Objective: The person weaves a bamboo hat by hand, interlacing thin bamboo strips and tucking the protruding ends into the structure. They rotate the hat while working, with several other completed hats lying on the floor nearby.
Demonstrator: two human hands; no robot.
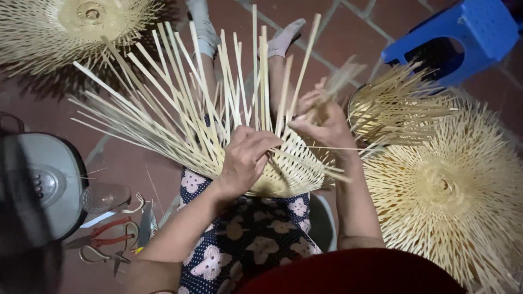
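**A:** Basket (pixel 283 169) sits on the lap, half woven, loose strips (pixel 180 92) fanning up and away from both hands. What's the left hand (pixel 245 160) doing?

**B:** Curled down over the woven wall, fingers closed on strips just under the palm. Looks like it's pinning the weave.

**A:** And the right hand (pixel 321 122)?

**B:** Just beyond the left, at the far rim. Fingers pinched on a few thin strips; tips are blurred, so can't tell exactly how many.

**A:** Risk, imo?

**B:** A few. If the left grip slackens, the rows under it could spring apart, since the strips look stiff. If the right bends a strip too sharply, it may crack or splinter. Also the free ends stick up close to the face and forearms, so a released strip could whip back.

**A:** Anything nearby in the way?

**B:** Stacked baskets (pixel 441 179) right of the right hand; long strips could snag there. Scissors (pixel 103 237) and a rice cooker (pixel 38 185) lie left of the left elbow, well apart. Blue stool (pixel 468 27) beyond the stack.
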